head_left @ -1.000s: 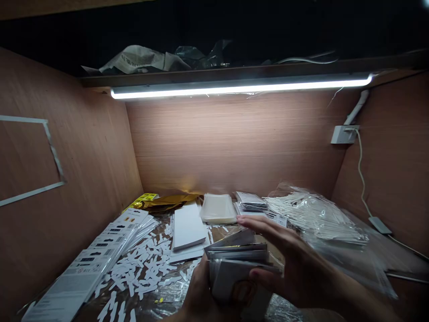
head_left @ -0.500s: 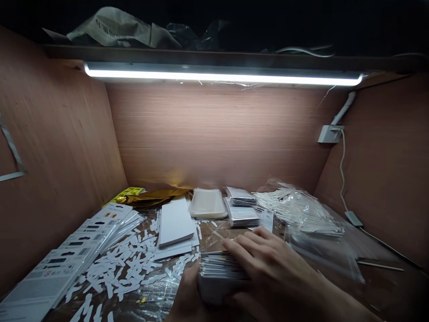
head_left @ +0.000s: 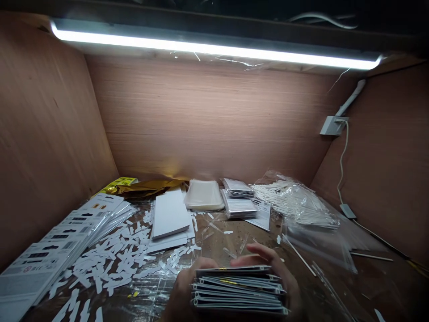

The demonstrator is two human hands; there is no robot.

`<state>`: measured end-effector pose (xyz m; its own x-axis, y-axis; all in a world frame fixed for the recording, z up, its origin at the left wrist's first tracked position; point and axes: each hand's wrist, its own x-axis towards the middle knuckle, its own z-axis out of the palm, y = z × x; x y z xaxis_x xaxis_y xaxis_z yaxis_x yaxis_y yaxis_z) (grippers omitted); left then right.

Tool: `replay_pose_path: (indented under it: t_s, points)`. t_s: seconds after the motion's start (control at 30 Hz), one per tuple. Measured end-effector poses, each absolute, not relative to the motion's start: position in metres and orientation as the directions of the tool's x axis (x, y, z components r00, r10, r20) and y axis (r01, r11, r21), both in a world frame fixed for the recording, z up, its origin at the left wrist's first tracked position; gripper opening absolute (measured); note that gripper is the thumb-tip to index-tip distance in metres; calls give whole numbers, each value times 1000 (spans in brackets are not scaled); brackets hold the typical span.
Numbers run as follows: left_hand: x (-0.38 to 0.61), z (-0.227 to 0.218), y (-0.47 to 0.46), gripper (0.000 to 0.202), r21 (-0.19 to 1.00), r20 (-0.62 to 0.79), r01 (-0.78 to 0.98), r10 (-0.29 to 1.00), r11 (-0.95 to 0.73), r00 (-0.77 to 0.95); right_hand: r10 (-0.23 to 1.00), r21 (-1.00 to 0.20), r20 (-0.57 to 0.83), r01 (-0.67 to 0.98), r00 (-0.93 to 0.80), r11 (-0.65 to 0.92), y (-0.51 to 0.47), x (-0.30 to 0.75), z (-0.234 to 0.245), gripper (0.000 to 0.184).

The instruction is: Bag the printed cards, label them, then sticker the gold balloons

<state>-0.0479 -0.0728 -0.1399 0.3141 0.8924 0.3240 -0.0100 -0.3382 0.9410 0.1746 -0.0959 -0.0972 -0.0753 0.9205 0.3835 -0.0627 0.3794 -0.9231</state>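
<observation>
A stack of thin, flat packets [head_left: 239,290], dark-edged with touches of yellow, is held upright at the bottom centre, its layered edges facing me. My left hand [head_left: 182,288] is closed round the stack's left side. My right hand [head_left: 286,279] grips the right side, with its fingers reaching behind the far face. The lower parts of both hands run out of view. Beyond the stack, small white paper cut-outs [head_left: 120,259] are scattered at left, near a pile of white cards [head_left: 170,214].
Overlapping printed cards [head_left: 63,237] lie along the left wall. At the back are a stack of clear sleeves [head_left: 204,194], wrapped packets [head_left: 239,203] and a bag of white sticks [head_left: 298,205]. A cable [head_left: 342,165] hangs at right, and a lamp [head_left: 214,47] spans above.
My right hand has moved from over the top of the stack to its right side. The stack has turned to show more layered edges. The camera view has tilted down and slightly sideways.
</observation>
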Motion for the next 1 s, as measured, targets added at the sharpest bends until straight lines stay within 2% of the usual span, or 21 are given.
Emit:
replay_pose_path:
  t_s: [0.07, 0.17, 0.27, 0.37, 0.47, 0.63, 0.77, 0.83, 1.0]
  points:
    - [-47, -141, -74, 45, 922, 364, 27, 886, -387, 286, 958, -943, 269, -228, -98, 241, -93, 171, -112, 55]
    - [-43, -145, -75, 38, 881, 444, 52, 860, -470, 252, 961, -936, 220, -313, -167, 160, -81, 172, -126, 43]
    - [-40, -151, -74, 24, 875, 469, -15, 841, -483, 271, 880, -893, 366, -379, -302, 241, -66, 181, -137, 42]
    - [-40, -156, -73, 25, 840, 536, -107, 784, -532, 311, 765, -833, 514, -438, -389, 337, -60, 190, -146, 34]
    - [-40, -157, -73, 29, 805, 589, -139, 744, -578, 316, 746, -819, 554, -403, -370, 408, -66, 188, -153, 25]
    - [-38, -154, -75, 31, 779, 614, -101, 721, -619, 322, 815, -812, 550, -343, -183, 471, -78, 176, -159, 25]
    - [-37, -146, -77, 30, 766, 627, -93, 708, -636, 324, 727, -793, 608, -294, -318, 534, -75, 183, -154, 22]
    - [-38, -141, -78, 29, 760, 628, -80, 698, -645, 342, 719, -786, 618, -292, -319, 546, -72, 189, -150, 20]
    - [-37, -140, -78, 24, 737, 656, -85, 680, -670, 328, 696, -804, 594, -333, -403, 493, -69, 197, -150, 27]
